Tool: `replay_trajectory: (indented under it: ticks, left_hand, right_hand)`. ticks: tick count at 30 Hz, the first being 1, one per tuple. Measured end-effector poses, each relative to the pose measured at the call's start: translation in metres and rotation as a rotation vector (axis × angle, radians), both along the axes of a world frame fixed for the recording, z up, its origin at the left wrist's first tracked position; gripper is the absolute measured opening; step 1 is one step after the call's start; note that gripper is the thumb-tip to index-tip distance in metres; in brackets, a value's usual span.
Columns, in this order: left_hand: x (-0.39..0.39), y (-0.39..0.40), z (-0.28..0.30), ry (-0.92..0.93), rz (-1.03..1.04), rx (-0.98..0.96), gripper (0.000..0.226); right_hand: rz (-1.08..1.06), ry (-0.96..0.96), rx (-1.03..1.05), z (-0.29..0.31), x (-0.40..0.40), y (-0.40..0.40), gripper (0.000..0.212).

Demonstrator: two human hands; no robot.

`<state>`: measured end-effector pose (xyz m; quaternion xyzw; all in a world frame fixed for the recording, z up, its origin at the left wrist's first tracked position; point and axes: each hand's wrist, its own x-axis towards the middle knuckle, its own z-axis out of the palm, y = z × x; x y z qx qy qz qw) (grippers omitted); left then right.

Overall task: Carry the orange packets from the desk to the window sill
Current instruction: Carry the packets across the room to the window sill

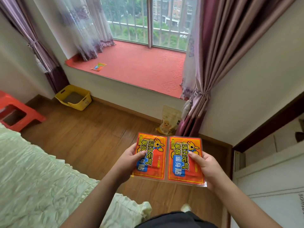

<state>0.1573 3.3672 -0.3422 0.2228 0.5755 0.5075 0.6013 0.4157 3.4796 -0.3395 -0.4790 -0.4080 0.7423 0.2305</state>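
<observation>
L hand (131,160) grips left packet (150,156) by its left edge, thumb on top; R hand (206,165) grips right packet (185,159) by its right edge. Pkts side by side, edges touching, above floor (92,129). Third packet (99,66) lies on sill (141,68), well apart.

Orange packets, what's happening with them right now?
A person stands facing the window sill, holding one orange packet in each hand: the left hand grips the left packet, the right hand grips the right packet, side by side above the wooden floor. A third packet already lies on the sill's red mat. The two in hand have not reached the sill.
</observation>
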Motion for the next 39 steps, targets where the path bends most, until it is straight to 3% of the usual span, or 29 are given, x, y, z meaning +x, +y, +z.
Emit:
replay_trajectory:
  ticks: [8,19,31,39]
  left_hand:
    - [-0.029,0.081,-0.014,-0.009,0.106,-0.038,0.033]
    - [-0.058,0.184,-0.001,-0.013,0.324,-0.031,0.023]
    - [-0.114,0.197,-0.013,-0.011,0.449,-0.051,0.029]
    - [-0.191,0.201,-0.022,-0.026,0.546,-0.041,0.021]
  right_hand:
    - [0.092,0.020,-0.039,-0.011,-0.041,0.104,0.038]
    - [0.213,0.083,-0.072,0.006,-0.100,0.245,0.025]
    - [0.363,0.078,-0.134,-0.005,-0.184,0.287,0.023]
    - [0.464,0.016,-0.101,-0.014,-0.288,0.299,0.026]
